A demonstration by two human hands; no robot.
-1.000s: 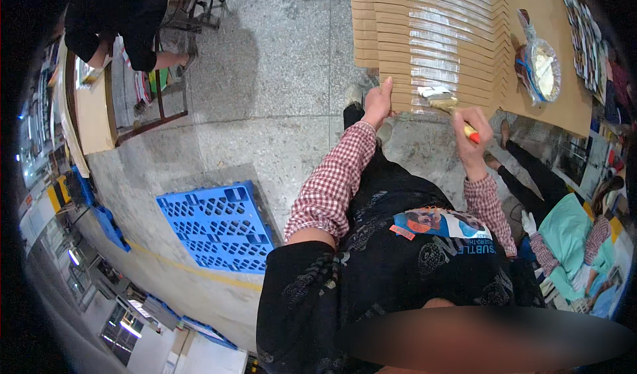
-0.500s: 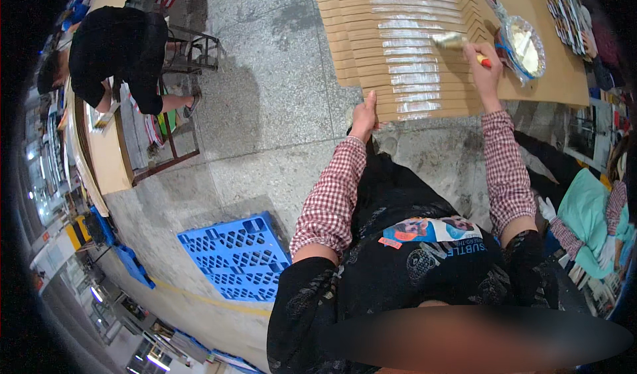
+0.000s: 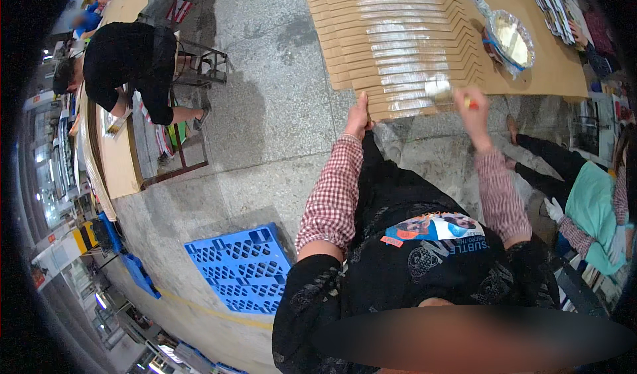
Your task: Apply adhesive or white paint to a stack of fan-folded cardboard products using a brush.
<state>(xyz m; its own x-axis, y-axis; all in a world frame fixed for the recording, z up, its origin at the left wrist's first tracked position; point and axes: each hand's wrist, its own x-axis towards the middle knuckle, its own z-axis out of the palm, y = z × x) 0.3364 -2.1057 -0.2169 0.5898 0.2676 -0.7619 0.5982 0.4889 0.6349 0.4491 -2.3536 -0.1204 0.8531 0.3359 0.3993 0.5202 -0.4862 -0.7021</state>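
Note:
My right hand (image 3: 472,112) is wrapped round the red and yellow handle of a paintbrush (image 3: 436,87). Motion smears the brush, whose pale bristles lie over the near end of a white wet-looking band. That band runs across a fanned row of overlapping brown cardboard pieces (image 3: 398,102). At the near left corner of the row, my left hand (image 3: 358,117) grips the cardboard edge, thumb on top and the other fingers partly hidden. Beyond my right hand, a bowl (image 3: 512,41) lined with clear plastic holds a cream-coloured paste.
A large cardboard sheet (image 3: 557,75) lies under the bowl, with a stack of printed pieces (image 3: 549,6) at its far right. A blue plastic pallet (image 3: 242,268) rests on the floor at left. One person (image 3: 129,62) bends over a bench; another, in a green apron (image 3: 592,205), is at right.
My right hand has moved nearer and slightly left, bringing the brush to the near end of the white band. My left hand stays on the cardboard corner. The whole view has shifted slightly.

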